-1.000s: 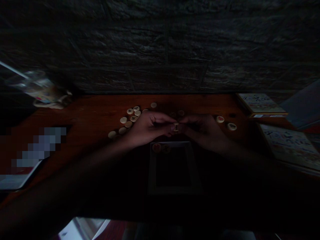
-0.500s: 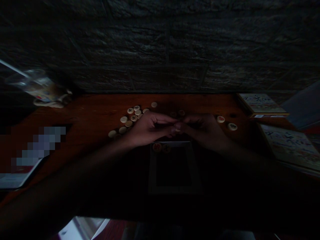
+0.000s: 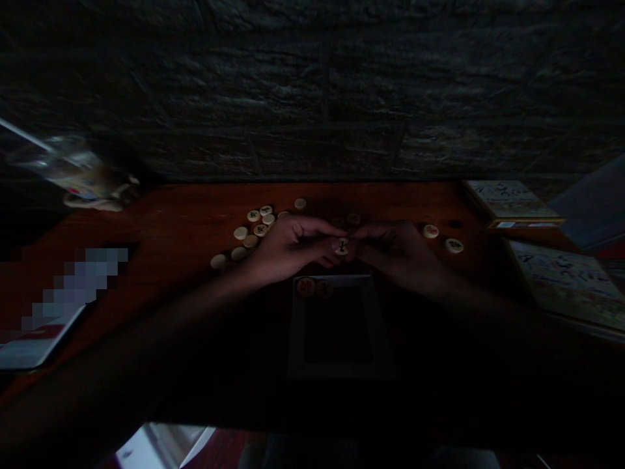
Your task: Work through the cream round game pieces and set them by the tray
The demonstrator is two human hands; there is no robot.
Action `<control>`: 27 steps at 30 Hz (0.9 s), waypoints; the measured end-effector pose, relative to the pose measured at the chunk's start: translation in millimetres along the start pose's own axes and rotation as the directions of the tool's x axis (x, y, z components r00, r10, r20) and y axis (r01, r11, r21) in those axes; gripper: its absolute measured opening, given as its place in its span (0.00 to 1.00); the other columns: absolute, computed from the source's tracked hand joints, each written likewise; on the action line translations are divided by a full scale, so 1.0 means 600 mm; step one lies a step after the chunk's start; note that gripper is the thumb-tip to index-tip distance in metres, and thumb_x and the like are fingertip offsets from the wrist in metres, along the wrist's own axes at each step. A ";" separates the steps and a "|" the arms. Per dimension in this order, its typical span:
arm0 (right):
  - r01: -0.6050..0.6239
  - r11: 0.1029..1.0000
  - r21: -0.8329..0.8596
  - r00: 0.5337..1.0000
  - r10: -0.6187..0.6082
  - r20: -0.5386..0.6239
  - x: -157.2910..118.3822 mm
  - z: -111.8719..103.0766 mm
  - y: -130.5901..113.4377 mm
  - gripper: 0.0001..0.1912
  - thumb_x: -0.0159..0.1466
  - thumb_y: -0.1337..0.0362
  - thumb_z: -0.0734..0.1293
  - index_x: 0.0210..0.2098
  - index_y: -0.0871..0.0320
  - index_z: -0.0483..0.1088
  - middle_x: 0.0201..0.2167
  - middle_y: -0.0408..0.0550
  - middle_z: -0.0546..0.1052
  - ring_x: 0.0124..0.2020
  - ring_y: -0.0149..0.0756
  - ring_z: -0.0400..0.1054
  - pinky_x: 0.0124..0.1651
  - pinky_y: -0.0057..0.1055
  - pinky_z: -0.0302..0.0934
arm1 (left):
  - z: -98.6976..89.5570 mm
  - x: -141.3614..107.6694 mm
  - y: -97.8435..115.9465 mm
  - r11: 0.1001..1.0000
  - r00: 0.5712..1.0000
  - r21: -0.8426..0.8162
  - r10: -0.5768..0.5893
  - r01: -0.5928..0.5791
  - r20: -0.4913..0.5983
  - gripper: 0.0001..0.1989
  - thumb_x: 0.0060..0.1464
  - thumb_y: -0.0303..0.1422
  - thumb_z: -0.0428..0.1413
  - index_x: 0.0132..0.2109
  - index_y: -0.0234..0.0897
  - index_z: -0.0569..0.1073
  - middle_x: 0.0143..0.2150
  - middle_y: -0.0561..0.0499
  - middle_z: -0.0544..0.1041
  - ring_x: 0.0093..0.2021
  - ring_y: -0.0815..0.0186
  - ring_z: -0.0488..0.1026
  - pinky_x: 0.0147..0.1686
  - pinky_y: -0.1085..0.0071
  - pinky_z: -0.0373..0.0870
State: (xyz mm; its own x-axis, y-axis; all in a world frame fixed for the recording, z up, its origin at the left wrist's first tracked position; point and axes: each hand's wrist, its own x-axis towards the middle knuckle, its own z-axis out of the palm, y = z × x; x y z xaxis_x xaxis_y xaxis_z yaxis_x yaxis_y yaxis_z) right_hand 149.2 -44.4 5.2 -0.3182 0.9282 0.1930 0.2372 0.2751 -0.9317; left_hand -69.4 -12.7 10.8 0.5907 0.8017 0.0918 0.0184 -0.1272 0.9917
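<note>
Between the fingertips of both hands stands a round xiangqi piece [image 3: 341,246] with a dark character, its face turned toward me. My left hand [image 3: 300,244] pinches it from the left side. From the right, my right hand [image 3: 390,247] closes on the same piece with thumb and fingers. Just below the hands lies an open shallow box [image 3: 382,332], very dark inside. A red-marked piece [image 3: 305,287] and a dark-marked piece [image 3: 324,288] sit side by side in its far left corner.
Several loose pieces [image 3: 241,233] lie left of my hands; a red-marked one [image 3: 431,231] and a dark-marked one [image 3: 454,245] lie right. Two printed boxes [image 3: 508,198] are at the right. A plastic cup with a straw [image 3: 83,172] stands back left, before the stone wall [image 3: 322,85].
The piece between my fingers has come into view, its marked face now toward me; before, thumbs covered most of it. Both hands stay in nearly the same place.
</note>
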 end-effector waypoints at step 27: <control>-0.066 0.996 0.064 0.998 0.066 0.010 0.001 -0.003 0.004 0.16 0.65 0.50 0.74 0.31 0.58 0.80 0.25 0.43 0.79 0.25 0.30 0.68 0.29 0.29 0.60 | -0.005 -0.001 -0.012 0.998 0.994 0.033 0.049 -0.053 0.102 0.20 0.59 0.32 0.68 0.57 0.33 0.80 0.43 0.43 0.87 0.40 0.62 0.86 0.39 0.74 0.81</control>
State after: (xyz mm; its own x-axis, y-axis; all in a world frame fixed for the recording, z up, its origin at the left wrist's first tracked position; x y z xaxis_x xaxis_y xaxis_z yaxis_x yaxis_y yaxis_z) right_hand 151.6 -43.0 3.8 -0.3107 0.9418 0.1283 0.1990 0.1964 -0.9601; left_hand -72.2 -10.5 4.0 0.6698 0.7309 0.1311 0.0133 -0.1884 0.9820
